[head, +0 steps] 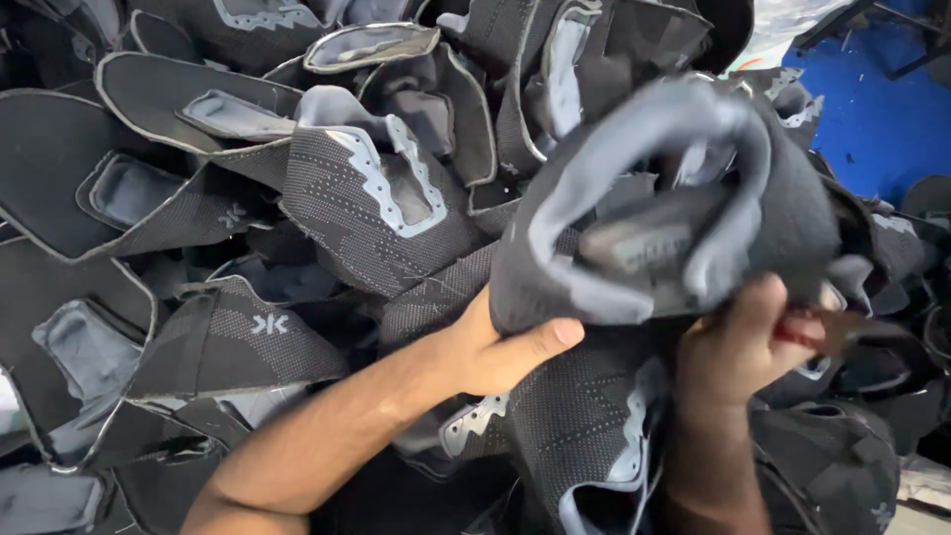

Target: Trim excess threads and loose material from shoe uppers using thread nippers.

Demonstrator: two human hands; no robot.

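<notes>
- Head view: the left hand (500, 352) grips the lower edge of a dark knitted shoe upper (654, 198), thumb pressed along its grey-lined rim.
- The right hand (743, 342) is closed on the same shoe upper from below, with a small red thing (797, 335) between its fingers, too blurred to identify.
- The shoe upper is lifted above a heap of similar uppers (248, 218), dark knit with pale grey lining, filling the frame.
- A blue floor (872, 109) shows at the upper right.
</notes>
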